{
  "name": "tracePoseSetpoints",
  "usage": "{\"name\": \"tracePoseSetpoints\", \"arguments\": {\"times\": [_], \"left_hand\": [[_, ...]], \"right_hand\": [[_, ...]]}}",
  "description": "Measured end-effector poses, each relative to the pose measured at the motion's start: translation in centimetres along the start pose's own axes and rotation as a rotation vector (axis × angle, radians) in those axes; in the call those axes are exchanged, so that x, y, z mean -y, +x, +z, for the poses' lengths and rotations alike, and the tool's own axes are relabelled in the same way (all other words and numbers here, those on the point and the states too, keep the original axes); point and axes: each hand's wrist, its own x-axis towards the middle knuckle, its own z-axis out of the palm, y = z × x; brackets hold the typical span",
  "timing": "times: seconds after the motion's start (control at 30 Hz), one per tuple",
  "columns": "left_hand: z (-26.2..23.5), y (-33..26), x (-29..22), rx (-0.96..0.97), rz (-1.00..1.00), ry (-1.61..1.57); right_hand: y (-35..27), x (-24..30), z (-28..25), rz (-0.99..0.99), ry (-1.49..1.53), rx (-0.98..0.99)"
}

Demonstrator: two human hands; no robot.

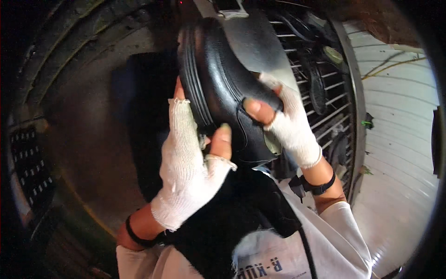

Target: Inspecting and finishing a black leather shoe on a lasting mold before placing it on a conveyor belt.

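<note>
A black leather shoe [223, 79] with a ridged dark sole is held up in front of me, toe pointing away and the sole turned to the left. My left hand [195, 149], in a white knit fingerless glove, grips it from the sole side; the thumb presses near the heel end and the other fingers go out of sight behind the sole. My right hand [283, 116], gloved the same way, pinches the upper at the shoe's opening, its thumb on the outer leather. Part of a pale lining shows below that thumb.
To the right stands a metal rack [330, 88] with slatted bars, and several dark shoes [317, 88] lie on it. A grey metal surface [260, 42] is behind the held shoe. A dark perforated crate [28, 153] sits at the far left. White ribbed sheeting [395, 116] lies beyond the rack.
</note>
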Motion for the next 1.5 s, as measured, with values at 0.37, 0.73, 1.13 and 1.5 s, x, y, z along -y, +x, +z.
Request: {"name": "tracePoseSetpoints", "arguments": {"times": [0.37, 0.73, 1.13, 1.5], "left_hand": [[-7.6, 5.3, 0.6, 0.518, 0.479, 0.684], [-7.0, 10.4, 6.1, -0.062, -0.056, 0.103], [-9.7, 7.3, 4.6, 0.523, 0.132, 0.311], [-6.7, 14.4, 8.3, 0.118, -0.381, 0.222]], "right_hand": [[3.9, -4.6, 3.4, -0.414, 0.219, 0.158], [12.7, -2.8, 2.3, -0.3, -0.193, 0.052], [9.9, -2.4, 0.5, -0.529, -0.151, 0.694], [15.2, -3.8, 3.7, 0.049, 0.177, 0.105]]}}
